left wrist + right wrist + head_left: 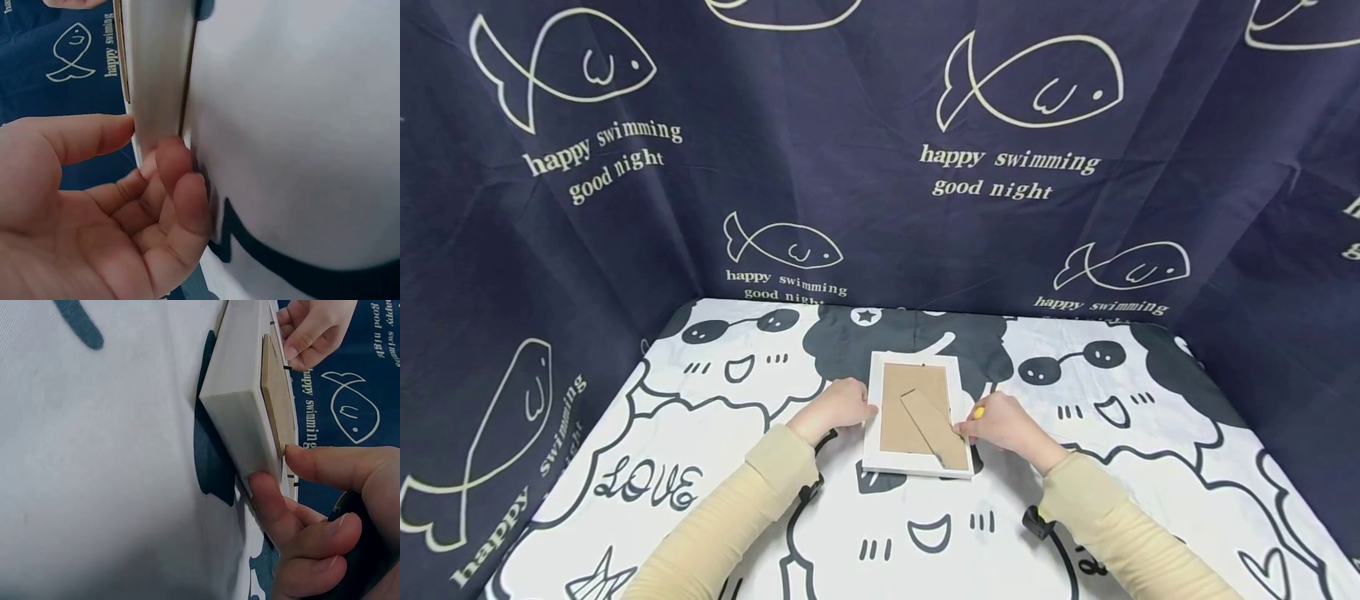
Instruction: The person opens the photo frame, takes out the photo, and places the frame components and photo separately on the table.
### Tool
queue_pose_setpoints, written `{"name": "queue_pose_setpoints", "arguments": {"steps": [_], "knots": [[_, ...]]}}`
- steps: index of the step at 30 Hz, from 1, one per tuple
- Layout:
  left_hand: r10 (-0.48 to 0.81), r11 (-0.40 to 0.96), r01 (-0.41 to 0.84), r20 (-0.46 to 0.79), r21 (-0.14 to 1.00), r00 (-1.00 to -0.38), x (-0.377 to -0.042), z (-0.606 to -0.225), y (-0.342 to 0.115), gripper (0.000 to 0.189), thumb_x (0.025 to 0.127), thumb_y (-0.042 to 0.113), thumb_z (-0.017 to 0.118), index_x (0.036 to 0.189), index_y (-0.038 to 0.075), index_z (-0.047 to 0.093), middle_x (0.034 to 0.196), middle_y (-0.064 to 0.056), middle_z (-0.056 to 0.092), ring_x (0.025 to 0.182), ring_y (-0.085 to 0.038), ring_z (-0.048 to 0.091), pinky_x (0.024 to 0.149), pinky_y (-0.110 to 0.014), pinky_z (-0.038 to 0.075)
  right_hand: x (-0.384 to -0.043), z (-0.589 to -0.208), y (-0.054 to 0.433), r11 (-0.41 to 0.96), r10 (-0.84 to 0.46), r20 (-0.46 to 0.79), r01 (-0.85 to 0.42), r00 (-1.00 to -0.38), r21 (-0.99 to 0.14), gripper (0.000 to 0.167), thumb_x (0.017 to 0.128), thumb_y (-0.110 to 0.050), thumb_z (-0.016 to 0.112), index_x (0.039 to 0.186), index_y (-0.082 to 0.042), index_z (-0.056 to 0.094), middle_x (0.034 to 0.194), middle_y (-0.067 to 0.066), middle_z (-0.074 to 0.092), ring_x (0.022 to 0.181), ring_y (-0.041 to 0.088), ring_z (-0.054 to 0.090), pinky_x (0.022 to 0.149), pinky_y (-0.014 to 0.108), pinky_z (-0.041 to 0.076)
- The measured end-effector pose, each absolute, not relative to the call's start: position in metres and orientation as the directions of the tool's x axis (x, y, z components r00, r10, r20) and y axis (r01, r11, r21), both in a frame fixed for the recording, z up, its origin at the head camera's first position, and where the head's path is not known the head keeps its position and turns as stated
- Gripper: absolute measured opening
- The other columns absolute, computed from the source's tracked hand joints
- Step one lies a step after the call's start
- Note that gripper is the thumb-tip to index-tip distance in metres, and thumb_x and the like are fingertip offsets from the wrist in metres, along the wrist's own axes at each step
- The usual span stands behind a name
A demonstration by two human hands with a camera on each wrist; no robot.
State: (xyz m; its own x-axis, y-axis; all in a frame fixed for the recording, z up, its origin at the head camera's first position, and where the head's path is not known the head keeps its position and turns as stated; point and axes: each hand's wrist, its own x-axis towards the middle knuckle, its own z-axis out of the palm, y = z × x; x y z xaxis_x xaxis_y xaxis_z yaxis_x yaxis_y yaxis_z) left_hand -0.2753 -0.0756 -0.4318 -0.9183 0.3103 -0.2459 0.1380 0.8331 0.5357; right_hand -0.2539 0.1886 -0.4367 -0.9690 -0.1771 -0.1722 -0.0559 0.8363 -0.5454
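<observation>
A white picture frame point(871, 454) lies face down on the table cloth, its brown backing board point(895, 425) and the slanted stand leg point(934, 423) facing up. My left hand point(847, 402) pinches its left edge, thumb on the back and curled fingers point(175, 164) against the outer side. On the opposite edge my right hand point(1003, 423) grips the frame, the thumb by the stand leg and fingertips against the side. A yellow-ended dark object point(350, 550) sits in the right palm; its kind is mostly hidden by the fingers.
A white cloth point(715, 492) with black cartoon drawings covers the table. Dark blue curtains point(880, 158) printed with fish stand behind and at both sides. Small dark tabs point(288, 367) stick out along the frame's back opening.
</observation>
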Motion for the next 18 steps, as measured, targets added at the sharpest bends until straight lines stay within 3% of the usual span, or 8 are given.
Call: {"name": "queue_pose_setpoints", "arguments": {"steps": [10, 18], "knots": [[0.320, 0.797, 0.083, -0.301, 0.599, -0.898, -0.276, -0.437, -0.080, 0.032, 0.092, 0.022, 0.060, 0.066, 0.006, 0.058, 0.055, -0.005, 0.058, 0.047, -0.013, 0.053, 0.044, -0.022, 0.047, -0.261, -0.428, 0.199, 0.819, -0.222, -0.205, -0.069, -0.953, -0.569, 0.025, 0.085, -0.028, 0.065, 0.068, -0.009, 0.068, 0.054, -0.002, 0.064, 0.032, 0.003, 0.034, 0.036, 0.019, 0.032], [0.314, 0.796, 0.065, -0.319, 0.602, -0.894, -0.277, -0.440, -0.082, 0.034, 0.093, 0.025, 0.059, 0.066, 0.005, 0.060, 0.055, -0.003, 0.056, 0.048, -0.012, 0.054, 0.046, -0.022, 0.048, -0.289, -0.404, 0.227, 0.759, -0.192, -0.256, 0.022, -0.947, -0.650, 0.029, 0.088, -0.028, 0.061, 0.084, 0.000, 0.067, 0.056, -0.002, 0.060, 0.034, 0.005, 0.036, 0.038, 0.021, 0.033]]}}
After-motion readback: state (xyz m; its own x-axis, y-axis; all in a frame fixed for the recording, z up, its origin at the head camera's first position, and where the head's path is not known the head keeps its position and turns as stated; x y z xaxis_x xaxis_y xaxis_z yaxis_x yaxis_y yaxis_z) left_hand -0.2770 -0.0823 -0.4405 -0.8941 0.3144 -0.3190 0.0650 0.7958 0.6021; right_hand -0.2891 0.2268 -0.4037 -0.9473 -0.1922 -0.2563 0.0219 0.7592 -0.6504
